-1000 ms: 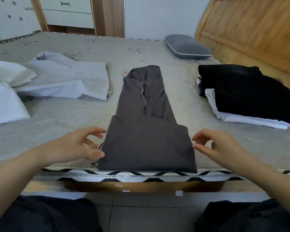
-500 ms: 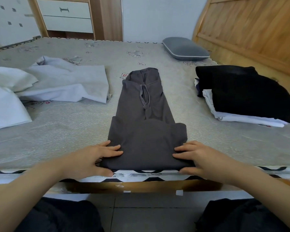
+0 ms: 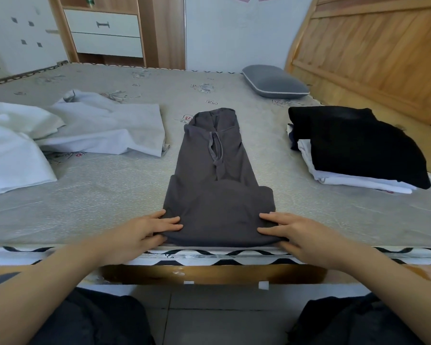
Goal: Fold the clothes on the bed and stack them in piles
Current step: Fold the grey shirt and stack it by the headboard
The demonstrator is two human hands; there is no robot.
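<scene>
Under left hand (image 3: 144, 235) and right hand (image 3: 301, 235), grey garment (image 3: 217, 195) near corners, thumbs hidden

Bare mattress (image 3: 97, 210) lies open on both sides of the dark grey garment (image 3: 217, 185). The loose white clothes (image 3: 67, 135) block the far left. The folded pile (image 3: 353, 150) blocks the right.

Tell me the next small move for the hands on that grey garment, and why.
Probably lift the near folded edge and fold it away toward the collar: both the left hand and right hand grip the near corners of the grey garment, whose far half lies unfolded.
</scene>
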